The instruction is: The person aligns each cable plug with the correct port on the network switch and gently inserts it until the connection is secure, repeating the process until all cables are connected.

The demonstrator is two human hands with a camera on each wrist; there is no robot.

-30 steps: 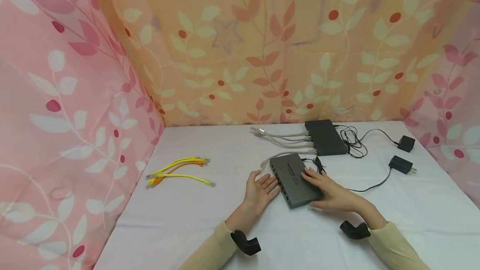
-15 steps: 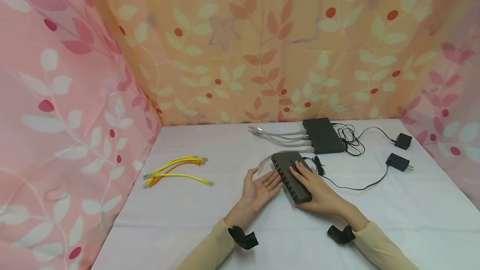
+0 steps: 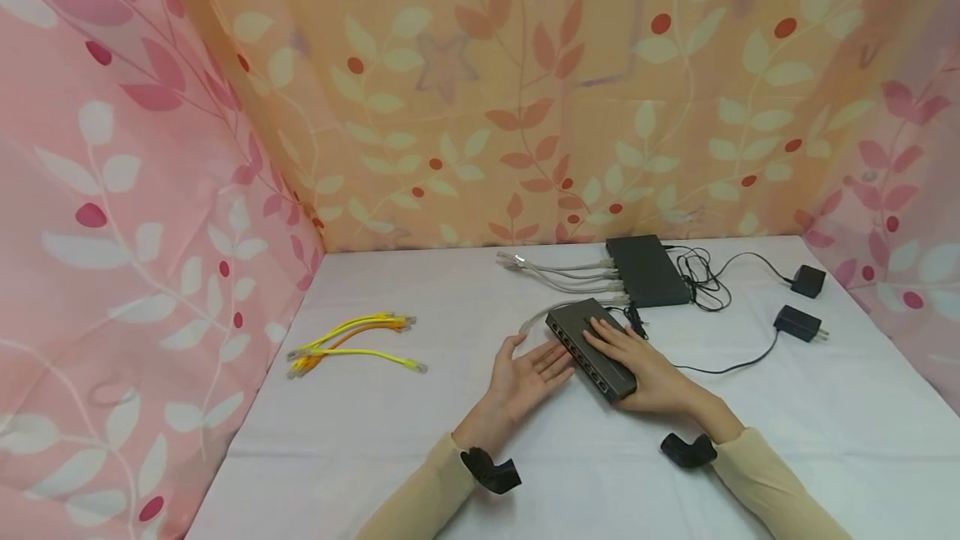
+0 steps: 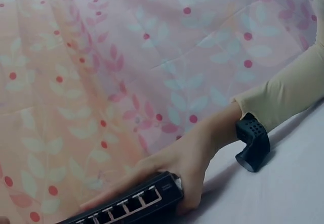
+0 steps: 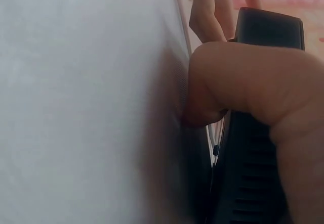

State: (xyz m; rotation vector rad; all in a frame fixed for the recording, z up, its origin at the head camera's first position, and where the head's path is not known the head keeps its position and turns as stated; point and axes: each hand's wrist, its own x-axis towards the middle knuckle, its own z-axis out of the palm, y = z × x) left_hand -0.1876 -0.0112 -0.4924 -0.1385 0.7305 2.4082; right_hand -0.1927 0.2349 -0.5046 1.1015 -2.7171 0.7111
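A dark grey network switch (image 3: 576, 327) is tilted over the table, its row of ports turned to the left. My right hand (image 3: 654, 372) grips it from the right: fingers lie across the top, and in the right wrist view the thumb (image 5: 238, 80) bends round one end. Palm up beside the ports is my left hand (image 3: 517, 386), its fingers nearly straight at the switch's left edge; whether they touch it I cannot tell. In the left wrist view the port face (image 4: 129, 206) shows open sockets. A thin black power cord leaves the back of the switch.
Behind lies a second black box (image 3: 647, 272) with several grey network cables (image 3: 570, 277) plugged in. Yellow and orange network cables (image 3: 356, 344) lie at left. Two black power adapters, one (image 3: 807, 281) behind the other (image 3: 798, 323), and coiled cord (image 3: 703, 277) are at right.
The right hand has slid further over the switch, taken hold of it and tilted it up so its ports show. The left hand has moved slightly right, staying palm up.
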